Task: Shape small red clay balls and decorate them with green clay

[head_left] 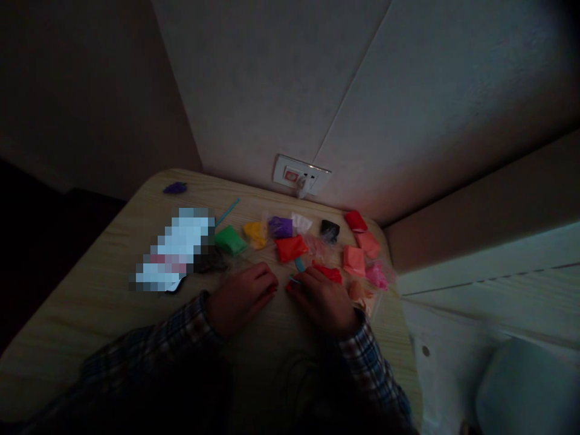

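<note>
My left hand [242, 299] is closed over the wooden table, its fingers pinched together with a small red bit, apparently modelling clay, at the tips. A short gap away, my right hand [325, 300] is closed too. A thin teal modelling tool [299, 264] sticks out past its fingers, and a red bit shows at its fingertips; the grip itself is partly hidden in the dim light. Just beyond my right hand lie a red clay packet [330, 273] and an orange-red clay packet [291, 248]. A green clay packet [231, 240] lies beyond my left hand.
More clay packets lie along the back: yellow [255, 234], purple [281, 227], black [330, 230], salmon [354, 260] and pink [377, 275]. To the left are a bright blurred-out phone-like screen [176, 248], a teal stick [227, 211] and a purple piece [174, 188]. A wall socket [302, 176] holds a plug.
</note>
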Demonstrator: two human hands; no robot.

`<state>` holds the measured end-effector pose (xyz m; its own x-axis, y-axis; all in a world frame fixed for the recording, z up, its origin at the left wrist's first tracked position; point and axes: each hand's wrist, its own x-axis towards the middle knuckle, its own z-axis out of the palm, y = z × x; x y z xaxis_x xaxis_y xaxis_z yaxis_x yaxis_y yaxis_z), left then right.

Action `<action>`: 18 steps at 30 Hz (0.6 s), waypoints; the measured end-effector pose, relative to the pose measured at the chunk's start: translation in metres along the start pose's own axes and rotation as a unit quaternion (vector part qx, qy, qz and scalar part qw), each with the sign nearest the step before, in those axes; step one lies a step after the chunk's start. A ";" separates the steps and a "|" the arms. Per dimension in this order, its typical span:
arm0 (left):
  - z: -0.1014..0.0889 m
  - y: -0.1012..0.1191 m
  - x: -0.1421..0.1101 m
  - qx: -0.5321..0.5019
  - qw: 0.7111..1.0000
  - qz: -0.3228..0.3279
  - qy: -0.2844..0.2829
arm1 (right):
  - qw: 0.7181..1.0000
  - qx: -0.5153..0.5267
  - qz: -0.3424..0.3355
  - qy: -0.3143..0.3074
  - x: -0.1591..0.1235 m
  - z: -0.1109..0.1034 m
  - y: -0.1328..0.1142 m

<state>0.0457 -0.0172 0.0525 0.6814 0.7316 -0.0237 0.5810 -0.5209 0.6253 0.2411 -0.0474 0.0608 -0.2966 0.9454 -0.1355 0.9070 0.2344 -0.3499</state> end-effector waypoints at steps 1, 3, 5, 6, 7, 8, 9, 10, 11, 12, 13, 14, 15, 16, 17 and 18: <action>0.000 0.000 0.000 -0.001 1.000 0.002 0.000 | 1.000 0.003 -0.001 0.005 0.000 0.001 0.000; 0.001 -0.001 0.000 -0.003 1.000 0.002 0.003 | 1.000 0.008 -0.006 0.013 0.000 0.001 0.000; 0.001 -0.001 0.000 -0.011 1.000 0.002 0.013 | 1.000 0.012 -0.012 0.024 0.001 0.001 0.000; 0.001 -0.001 0.001 -0.015 1.000 0.003 0.021 | 0.999 0.015 -0.016 0.030 0.001 0.000 0.000; 0.001 -0.001 0.001 -0.018 0.999 0.003 0.031 | 0.999 0.019 -0.021 0.037 0.001 0.000 0.000; 0.000 0.000 0.001 -0.021 0.999 0.004 0.041 | 0.998 0.024 -0.025 0.046 0.001 -0.001 0.001; -0.001 0.000 0.002 -0.024 0.998 0.005 0.049 | 0.998 0.030 -0.029 0.057 0.001 -0.002 0.001; -0.001 0.000 0.002 -0.028 0.998 0.004 0.057 | 0.996 0.035 -0.032 0.069 0.000 -0.003 0.002; -0.002 0.001 0.002 -0.034 0.997 0.004 0.064 | 0.995 0.040 -0.034 0.083 0.000 -0.004 0.003; -0.004 0.001 0.003 -0.042 0.997 0.003 0.069 | 0.994 0.043 -0.034 0.099 0.000 -0.005 0.004; -0.005 0.001 0.003 -0.051 0.996 0.003 0.075 | 0.992 0.044 -0.032 0.115 0.000 -0.005 0.006; -0.005 0.001 0.003 -0.060 0.995 0.001 0.082 | 0.990 0.041 -0.027 0.130 0.000 -0.005 0.008; -0.006 0.002 0.003 -0.070 0.994 -0.002 0.089 | 0.989 0.037 -0.021 0.143 0.000 -0.004 0.010; -0.007 0.001 0.003 -0.080 0.992 -0.003 0.098 | 0.987 0.030 -0.014 0.154 0.001 -0.003 0.012; -0.007 0.001 0.003 -0.092 0.990 -0.005 0.108 | 0.986 0.022 -0.006 0.163 0.001 -0.001 0.014; -0.007 0.001 0.003 -0.104 0.988 -0.006 0.117 | 0.985 0.013 0.002 0.169 0.002 0.001 0.016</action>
<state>0.0455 -0.0122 0.0591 0.5387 0.8318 0.1339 0.4679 -0.4275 0.7735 0.2545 -0.0424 0.0540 -0.1714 0.9689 0.1783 0.8985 0.2279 -0.3752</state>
